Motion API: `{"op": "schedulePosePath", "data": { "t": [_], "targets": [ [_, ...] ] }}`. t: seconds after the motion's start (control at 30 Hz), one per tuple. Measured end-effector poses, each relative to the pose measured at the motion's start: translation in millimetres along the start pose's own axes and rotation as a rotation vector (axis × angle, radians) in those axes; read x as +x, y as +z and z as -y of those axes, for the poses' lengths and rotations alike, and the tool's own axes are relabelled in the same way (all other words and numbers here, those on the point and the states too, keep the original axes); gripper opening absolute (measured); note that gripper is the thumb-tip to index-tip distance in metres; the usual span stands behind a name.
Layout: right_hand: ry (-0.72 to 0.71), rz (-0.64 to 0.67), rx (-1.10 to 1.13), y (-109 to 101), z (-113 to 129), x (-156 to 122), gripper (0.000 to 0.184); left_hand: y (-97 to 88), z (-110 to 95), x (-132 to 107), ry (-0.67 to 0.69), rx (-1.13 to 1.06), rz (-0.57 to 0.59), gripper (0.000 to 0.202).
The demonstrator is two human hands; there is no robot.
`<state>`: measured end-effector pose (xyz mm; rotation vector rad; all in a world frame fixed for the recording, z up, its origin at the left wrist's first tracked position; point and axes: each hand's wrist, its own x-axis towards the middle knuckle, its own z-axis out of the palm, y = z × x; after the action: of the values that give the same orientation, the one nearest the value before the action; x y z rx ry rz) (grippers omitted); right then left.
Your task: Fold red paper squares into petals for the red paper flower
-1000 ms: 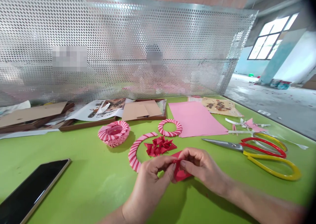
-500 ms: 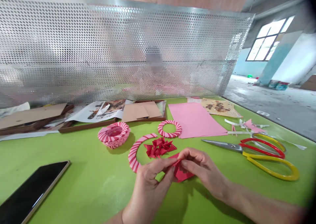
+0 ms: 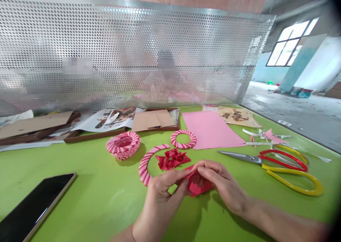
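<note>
Both my hands pinch one small red paper piece (image 3: 198,186) just above the green table (image 3: 87,195). My left hand (image 3: 162,194) grips its left edge between thumb and fingers. My right hand (image 3: 220,185) holds its right side with curled fingers. Just beyond them lies a pile of small folded red paper pieces (image 3: 172,158). A curved red-and-white striped paper arc (image 3: 146,162) lies to the left of that pile. A striped paper ring (image 3: 183,139) and a striped paper bowl shape (image 3: 123,145) sit farther back.
Big scissors (image 3: 277,162) with red and yellow handles lie at the right. A pink sheet (image 3: 210,130) lies behind them, paper scraps (image 3: 266,135) farther right. A phone (image 3: 34,204) lies at the left front. Cardboard and prints (image 3: 117,119) lean by a perforated metal screen (image 3: 133,53).
My right hand's fingers have shifted slightly right and down over the red paper, which now shows more between the hands. The rest stays still.
</note>
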<state>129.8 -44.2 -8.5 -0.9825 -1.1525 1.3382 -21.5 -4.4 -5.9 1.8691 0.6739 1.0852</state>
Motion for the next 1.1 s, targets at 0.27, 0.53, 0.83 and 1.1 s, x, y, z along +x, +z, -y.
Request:
{"op": "schedulePosePath", "data": {
  "t": [0.27,0.53,0.83,1.1],
  "targets": [
    [0.117,0.014,0.079,-1.4,-1.9,1.8,0.021,0.5,1.8,2.3,-0.170,-0.108,0.046,0.018],
    [0.071,-0.017,0.044,-4.6,-4.8,2.0,0.017,1.3,-1.8,4.8,-0.425,-0.420,0.096,0.021],
    [-0.100,-0.066,-0.226,-6.1,1.0,-0.3,0.016,-3.7,-7.6,6.8,-0.420,-0.406,0.216,0.029],
    [-0.228,-0.101,-0.494,-5.2,2.8,-5.1,0.011,1.1,-10.3,7.6,-0.444,-0.389,0.187,0.017]
  ]
}}
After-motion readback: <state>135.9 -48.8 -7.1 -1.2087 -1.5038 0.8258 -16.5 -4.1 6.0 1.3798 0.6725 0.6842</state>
